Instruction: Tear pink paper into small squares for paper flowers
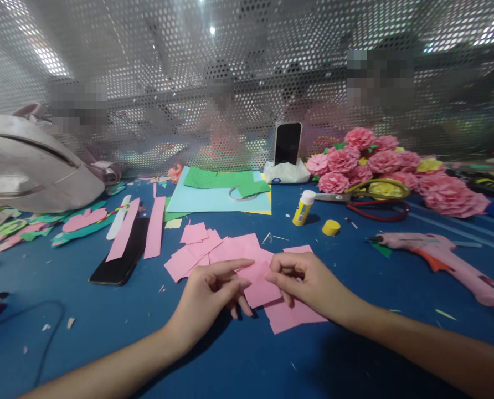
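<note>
A small pink paper square [262, 289] is held between my two hands over a scatter of similar pieces. My right hand [307, 280] pinches its right edge between thumb and bent fingers. At its left edge, my left hand [216, 288] has thumb and index finger on the paper, with the other fingers curled below. Loose pink paper squares [199, 247] overlap just beyond the left hand. Another pink paper piece [294, 316] lies on the blue table [247, 366] under the right hand.
Beyond the hands stand an uncapped glue stick [302, 210], its yellow cap [331, 227] and scissors [367, 200]. A pink glue gun [442, 257] lies right, near pink paper flowers [363, 158]. Left are pink strips [154, 227], a phone [120, 266] and a bag [35, 166].
</note>
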Tool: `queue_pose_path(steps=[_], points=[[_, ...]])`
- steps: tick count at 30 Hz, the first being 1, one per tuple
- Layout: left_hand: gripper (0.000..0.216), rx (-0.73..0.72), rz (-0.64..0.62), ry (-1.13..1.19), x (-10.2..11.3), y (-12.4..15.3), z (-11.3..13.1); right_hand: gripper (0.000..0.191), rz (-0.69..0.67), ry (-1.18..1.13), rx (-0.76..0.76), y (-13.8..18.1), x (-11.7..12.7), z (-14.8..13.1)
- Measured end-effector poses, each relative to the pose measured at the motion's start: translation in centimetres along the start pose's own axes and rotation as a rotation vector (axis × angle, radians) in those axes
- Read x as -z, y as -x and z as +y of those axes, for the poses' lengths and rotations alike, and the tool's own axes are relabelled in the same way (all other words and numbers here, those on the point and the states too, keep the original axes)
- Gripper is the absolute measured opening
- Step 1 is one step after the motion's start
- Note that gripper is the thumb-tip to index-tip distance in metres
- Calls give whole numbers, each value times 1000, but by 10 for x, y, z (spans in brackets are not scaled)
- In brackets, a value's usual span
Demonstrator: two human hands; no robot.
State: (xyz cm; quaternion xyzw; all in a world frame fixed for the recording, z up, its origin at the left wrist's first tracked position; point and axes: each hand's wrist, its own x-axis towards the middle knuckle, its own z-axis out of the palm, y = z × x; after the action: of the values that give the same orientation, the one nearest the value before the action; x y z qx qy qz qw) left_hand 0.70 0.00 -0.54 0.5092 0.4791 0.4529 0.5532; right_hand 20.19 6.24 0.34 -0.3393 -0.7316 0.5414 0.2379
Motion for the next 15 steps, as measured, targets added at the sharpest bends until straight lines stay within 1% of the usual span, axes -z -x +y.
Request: queue_pose_path(steps=[15], points=[[40, 31, 13, 26, -2, 1, 1, 33, -2, 21, 10, -1, 1, 2]])
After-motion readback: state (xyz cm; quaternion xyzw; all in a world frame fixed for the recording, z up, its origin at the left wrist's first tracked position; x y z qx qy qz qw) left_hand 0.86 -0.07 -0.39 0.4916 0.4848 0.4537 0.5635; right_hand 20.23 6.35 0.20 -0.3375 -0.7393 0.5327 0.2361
